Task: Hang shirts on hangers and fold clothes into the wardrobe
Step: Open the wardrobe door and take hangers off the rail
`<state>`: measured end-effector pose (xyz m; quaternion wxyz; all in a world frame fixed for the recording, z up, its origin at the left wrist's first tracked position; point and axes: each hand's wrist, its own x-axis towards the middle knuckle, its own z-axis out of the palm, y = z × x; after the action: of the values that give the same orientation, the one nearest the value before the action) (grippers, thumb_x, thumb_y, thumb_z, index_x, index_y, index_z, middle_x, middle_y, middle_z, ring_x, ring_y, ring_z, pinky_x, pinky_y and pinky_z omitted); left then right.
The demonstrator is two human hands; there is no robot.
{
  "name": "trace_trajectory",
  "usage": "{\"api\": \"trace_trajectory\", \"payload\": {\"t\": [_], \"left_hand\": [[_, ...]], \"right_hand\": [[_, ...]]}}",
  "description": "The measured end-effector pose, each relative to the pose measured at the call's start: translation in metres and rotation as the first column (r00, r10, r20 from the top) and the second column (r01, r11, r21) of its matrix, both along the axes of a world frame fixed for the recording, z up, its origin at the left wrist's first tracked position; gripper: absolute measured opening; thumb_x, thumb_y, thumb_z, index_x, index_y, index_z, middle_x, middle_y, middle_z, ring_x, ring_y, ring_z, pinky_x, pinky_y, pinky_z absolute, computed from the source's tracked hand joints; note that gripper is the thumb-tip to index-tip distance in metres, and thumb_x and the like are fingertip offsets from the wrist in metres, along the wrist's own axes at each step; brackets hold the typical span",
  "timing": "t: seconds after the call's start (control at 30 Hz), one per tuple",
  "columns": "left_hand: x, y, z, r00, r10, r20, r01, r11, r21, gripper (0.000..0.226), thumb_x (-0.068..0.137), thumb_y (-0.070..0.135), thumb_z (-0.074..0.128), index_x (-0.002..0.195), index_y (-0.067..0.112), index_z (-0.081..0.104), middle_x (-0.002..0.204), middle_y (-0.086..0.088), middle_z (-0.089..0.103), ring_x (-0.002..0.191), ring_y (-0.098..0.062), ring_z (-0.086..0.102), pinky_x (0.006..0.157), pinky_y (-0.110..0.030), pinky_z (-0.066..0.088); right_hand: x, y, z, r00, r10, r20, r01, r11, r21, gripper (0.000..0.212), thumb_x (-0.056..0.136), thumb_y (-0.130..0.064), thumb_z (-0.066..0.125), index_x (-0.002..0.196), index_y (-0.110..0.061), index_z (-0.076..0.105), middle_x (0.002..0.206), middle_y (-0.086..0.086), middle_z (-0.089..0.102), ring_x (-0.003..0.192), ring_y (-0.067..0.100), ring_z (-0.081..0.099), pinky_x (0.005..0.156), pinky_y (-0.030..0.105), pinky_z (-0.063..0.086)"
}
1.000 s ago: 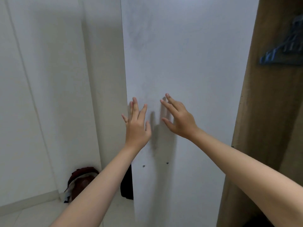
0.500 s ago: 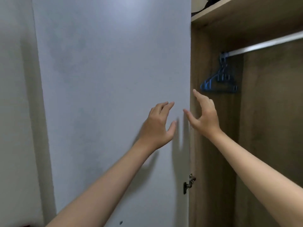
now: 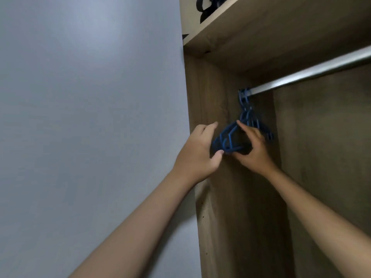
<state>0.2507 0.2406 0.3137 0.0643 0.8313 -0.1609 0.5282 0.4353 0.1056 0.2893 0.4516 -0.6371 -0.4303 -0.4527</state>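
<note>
Several blue plastic hangers [image 3: 246, 121] hang bunched at the left end of a silver rail [image 3: 313, 72] inside the wooden wardrobe [image 3: 220, 197]. My left hand [image 3: 197, 151] curls round the left end of the hangers, thumb under the lower bar. My right hand [image 3: 252, 151] grips the bunch from the right, with its index finger up along the slanted arm and its thumb at the lower bar. No shirt or other clothing is in view.
The open white wardrobe door [image 3: 90, 127] fills the left half of the view. A wooden shelf [image 3: 251, 31] runs above the rail, with a dark object [image 3: 208, 7] on top of it. The rail to the right of the hangers is bare.
The view has swung right and up from the door into the wardrobe. Both hands have left the door and reached in, and they now hold the blue hangers.
</note>
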Motion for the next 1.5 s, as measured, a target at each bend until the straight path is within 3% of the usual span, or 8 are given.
{"api": "trace_trajectory", "payload": {"t": [0.1, 0.27, 0.47, 0.63, 0.9, 1.13, 1.37, 1.5], "left_hand": [[0.015, -0.005, 0.012, 0.995, 0.042, -0.086, -0.041, 0.999, 0.024, 0.067, 0.081, 0.024, 0.068, 0.140, 0.010, 0.039, 0.127, -0.009, 0.052, 0.116, -0.020, 0.051, 0.090, -0.018, 0.040], [0.026, -0.013, 0.024, 0.963, 0.120, -0.241, -0.120, 0.993, 0.018, 0.049, 0.076, 0.027, 0.073, 0.119, 0.008, 0.057, 0.110, -0.009, 0.058, 0.099, -0.022, 0.058, 0.083, -0.037, 0.052], [0.036, -0.013, 0.023, 0.949, 0.196, -0.247, -0.217, 0.974, -0.060, 0.040, 0.080, 0.006, 0.066, 0.119, 0.014, 0.063, 0.114, -0.005, 0.064, 0.103, -0.021, 0.062, 0.086, -0.039, 0.055], [0.035, -0.016, 0.024, 0.963, 0.135, -0.232, -0.177, 0.969, -0.172, 0.039, 0.079, 0.011, 0.070, 0.117, 0.014, 0.064, 0.113, -0.003, 0.067, 0.102, -0.017, 0.063, 0.087, -0.031, 0.054], [0.032, -0.019, 0.023, 0.977, 0.065, -0.204, -0.123, 0.950, -0.288, 0.039, 0.078, 0.004, 0.070, 0.116, 0.011, 0.066, 0.108, -0.004, 0.068, 0.093, -0.014, 0.064, 0.082, -0.022, 0.053], [0.026, -0.019, 0.025, 0.980, 0.081, -0.179, -0.137, 0.936, -0.323, 0.038, 0.078, 0.001, 0.067, 0.115, 0.011, 0.066, 0.106, -0.004, 0.067, 0.091, -0.013, 0.062, 0.079, -0.021, 0.051], [0.023, -0.020, 0.025, 0.985, 0.069, -0.157, -0.123, 0.921, -0.368, 0.035, 0.078, -0.002, 0.066, 0.110, 0.012, 0.066, 0.098, 0.000, 0.064, 0.090, -0.012, 0.061, 0.074, -0.018, 0.049], [0.023, -0.021, 0.024, 0.986, 0.076, -0.151, -0.128, 0.918, -0.375, 0.035, 0.079, -0.001, 0.066, 0.111, 0.013, 0.066, 0.099, 0.001, 0.064, 0.089, -0.011, 0.060, 0.074, -0.018, 0.048]], "right_hand": [[0.021, -0.001, 0.005, 0.995, 0.101, 0.003, -0.101, 0.992, -0.071, 0.090, 0.066, -0.031, 0.082, 0.141, -0.036, 0.033, 0.127, 0.001, 0.051, 0.116, 0.012, 0.053, 0.100, 0.034, 0.046], [0.029, 0.004, 0.011, 0.990, 0.143, 0.011, -0.142, 0.986, -0.088, 0.094, 0.058, -0.037, 0.085, 0.140, -0.032, 0.039, 0.116, -0.005, 0.057, 0.103, 0.003, 0.056, 0.089, 0.021, 0.049], [0.023, 0.003, 0.016, 0.973, 0.230, -0.018, -0.230, 0.971, -0.068, 0.091, 0.051, -0.045, 0.082, 0.133, -0.036, 0.044, 0.104, -0.003, 0.057, 0.092, 0.003, 0.058, 0.079, 0.007, 0.045], [0.023, -0.004, 0.016, 0.979, 0.203, 0.023, -0.201, 0.977, -0.074, 0.088, 0.055, -0.044, 0.083, 0.134, -0.033, 0.046, 0.101, -0.006, 0.052, 0.090, 0.004, 0.057, 0.078, 0.011, 0.048], [0.029, -0.012, 0.025, 0.984, 0.080, 0.157, -0.065, 0.993, -0.098, 0.088, 0.058, -0.056, 0.077, 0.135, -0.024, 0.051, 0.111, 0.001, 0.043, 0.102, 0.007, 0.046, 0.092, 0.006, 0.036], [0.041, -0.024, 0.039, 0.990, -0.010, 0.141, 0.036, 0.983, -0.183, 0.087, 0.058, -0.061, 0.076, 0.136, -0.040, 0.045, 0.135, -0.002, 0.035, 0.126, 0.014, 0.034, 0.102, 0.026, 0.031], [0.043, -0.019, 0.039, 0.993, 0.094, 0.072, -0.078, 0.977, -0.199, 0.089, 0.060, -0.049, 0.081, 0.138, -0.041, 0.039, 0.143, -0.003, 0.024, 0.129, 0.006, 0.028, 0.099, 0.012, 0.025], [0.049, -0.018, 0.038, 0.988, 0.107, 0.111, -0.088, 0.983, -0.161, 0.088, 0.060, -0.048, 0.081, 0.138, -0.036, 0.041, 0.144, -0.005, 0.032, 0.130, 0.000, 0.029, 0.096, 0.003, 0.024]]}}
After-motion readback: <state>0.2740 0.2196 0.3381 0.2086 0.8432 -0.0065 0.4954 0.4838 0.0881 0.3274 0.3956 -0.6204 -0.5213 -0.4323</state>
